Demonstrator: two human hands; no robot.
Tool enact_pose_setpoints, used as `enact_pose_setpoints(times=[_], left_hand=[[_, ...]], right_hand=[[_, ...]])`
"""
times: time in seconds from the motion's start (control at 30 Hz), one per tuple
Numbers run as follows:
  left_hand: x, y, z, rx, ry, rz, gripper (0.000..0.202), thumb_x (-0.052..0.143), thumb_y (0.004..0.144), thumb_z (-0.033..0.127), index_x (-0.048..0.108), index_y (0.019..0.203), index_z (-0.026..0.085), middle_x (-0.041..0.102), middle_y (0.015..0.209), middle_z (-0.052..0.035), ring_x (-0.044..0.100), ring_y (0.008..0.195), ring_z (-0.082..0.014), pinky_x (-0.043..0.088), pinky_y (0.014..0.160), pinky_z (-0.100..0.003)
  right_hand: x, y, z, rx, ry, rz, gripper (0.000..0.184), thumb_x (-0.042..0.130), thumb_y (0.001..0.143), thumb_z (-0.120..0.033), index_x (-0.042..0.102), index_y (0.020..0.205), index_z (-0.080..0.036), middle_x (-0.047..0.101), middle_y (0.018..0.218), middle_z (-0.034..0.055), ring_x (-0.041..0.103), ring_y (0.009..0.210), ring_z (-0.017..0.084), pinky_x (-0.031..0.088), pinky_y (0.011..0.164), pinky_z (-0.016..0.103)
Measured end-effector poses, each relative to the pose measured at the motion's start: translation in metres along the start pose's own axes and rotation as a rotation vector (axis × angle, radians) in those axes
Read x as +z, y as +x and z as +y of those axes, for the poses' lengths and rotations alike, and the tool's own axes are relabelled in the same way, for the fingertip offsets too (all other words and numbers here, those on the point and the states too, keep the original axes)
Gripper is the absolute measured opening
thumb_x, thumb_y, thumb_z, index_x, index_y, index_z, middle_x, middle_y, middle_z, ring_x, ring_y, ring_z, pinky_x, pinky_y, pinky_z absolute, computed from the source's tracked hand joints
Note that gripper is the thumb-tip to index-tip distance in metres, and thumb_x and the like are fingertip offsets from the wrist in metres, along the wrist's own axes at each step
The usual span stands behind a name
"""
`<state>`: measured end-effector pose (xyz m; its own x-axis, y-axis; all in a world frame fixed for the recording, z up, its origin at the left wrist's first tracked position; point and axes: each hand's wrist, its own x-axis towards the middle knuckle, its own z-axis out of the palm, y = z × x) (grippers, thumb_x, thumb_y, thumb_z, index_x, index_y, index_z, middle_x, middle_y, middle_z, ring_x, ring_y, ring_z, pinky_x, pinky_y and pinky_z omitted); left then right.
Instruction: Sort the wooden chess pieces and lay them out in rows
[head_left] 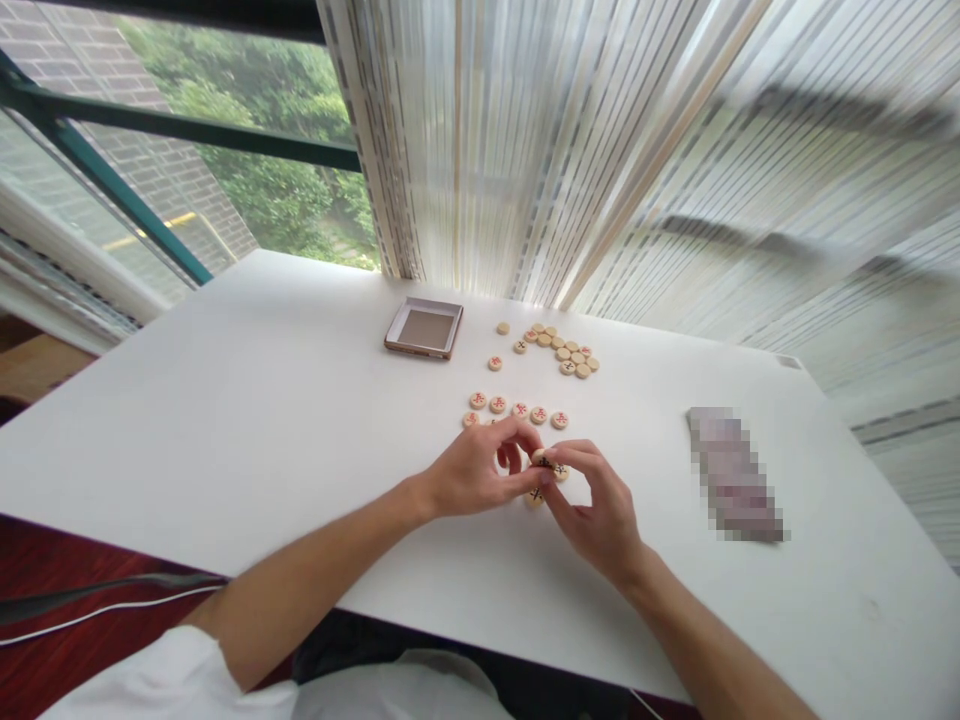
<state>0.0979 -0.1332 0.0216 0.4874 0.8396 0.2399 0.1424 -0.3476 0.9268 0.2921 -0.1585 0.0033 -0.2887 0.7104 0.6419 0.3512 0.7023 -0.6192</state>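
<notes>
Both of my hands meet over the white table, pinching one round wooden Chinese chess piece [543,459] with a black character. My left hand [476,470] grips its left side with thumb and fingertips. On its right side, the thumb and fingers of my right hand [600,500] are closed. Just below, a black-marked piece [534,497] lies on the table, and another [562,472] shows partly behind my right fingers. Beyond my hands runs a row of red-marked pieces [520,410]. One more red-marked piece [471,420] sits beside my left knuckles; others are partly hidden by that hand.
Farther back lies a loose cluster of pieces [564,354], several face down. An open shallow box [424,328] stands to its left on the white table [300,400]. At right lies a pixelated flat item [735,475]. A striped curtain [480,150] and window border the far edge.
</notes>
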Motion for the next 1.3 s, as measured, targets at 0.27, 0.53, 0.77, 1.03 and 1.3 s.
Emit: enact_pose_setpoints(times=[0.27,0.53,0.77,1.03,1.3], left_hand=[[0.003,-0.002,-0.004,0.086,0.169,0.091,0.028,0.071,0.086,0.043,0.061,0.085,0.016,0.066,0.075,0.0003,0.063,0.062,-0.0092,0.05,0.061,-0.02],[0.0,-0.001,-0.004,0.235,0.447,0.123,0.023,0.062,0.093,0.038,0.063,0.083,0.017,0.068,0.065,0.0011,0.064,0.057,-0.0108,0.047,0.064,-0.024],[-0.001,0.0,-0.004,0.248,0.55,0.125,0.022,0.054,0.096,0.035,0.064,0.086,0.018,0.068,0.063,0.0011,0.065,0.057,-0.0124,0.045,0.064,-0.025],[-0.003,0.0,-0.006,0.23,0.472,0.092,0.015,0.052,0.098,0.03,0.06,0.102,0.019,0.074,0.082,-0.0004,0.068,0.064,-0.0115,0.05,0.068,-0.025],[0.0,-0.002,-0.008,0.185,0.298,0.1,0.019,0.058,0.095,0.032,0.057,0.108,0.019,0.074,0.092,-0.0031,0.068,0.065,-0.0107,0.055,0.063,-0.023]], right_hand=[[-0.001,-0.001,-0.002,-0.052,0.003,-0.052,0.05,0.065,0.085,0.001,0.055,0.125,-0.027,0.066,0.102,0.0061,0.065,0.091,0.02,0.058,0.077,0.035],[0.0,0.0,0.0,0.016,0.002,-0.053,0.042,0.065,0.087,-0.004,0.055,0.119,-0.028,0.066,0.098,0.0041,0.065,0.089,0.02,0.056,0.077,0.036],[0.003,0.002,0.002,0.071,-0.01,-0.016,0.032,0.065,0.088,-0.008,0.056,0.113,-0.025,0.065,0.096,0.0038,0.065,0.085,0.018,0.055,0.074,0.033],[0.004,-0.001,0.008,0.158,0.023,0.034,0.025,0.068,0.089,-0.015,0.057,0.109,-0.025,0.064,0.095,0.0038,0.064,0.084,0.018,0.056,0.075,0.033],[0.002,-0.001,0.007,0.191,0.071,0.017,0.028,0.068,0.089,-0.017,0.059,0.114,-0.025,0.064,0.1,0.0061,0.065,0.087,0.02,0.057,0.079,0.037]])
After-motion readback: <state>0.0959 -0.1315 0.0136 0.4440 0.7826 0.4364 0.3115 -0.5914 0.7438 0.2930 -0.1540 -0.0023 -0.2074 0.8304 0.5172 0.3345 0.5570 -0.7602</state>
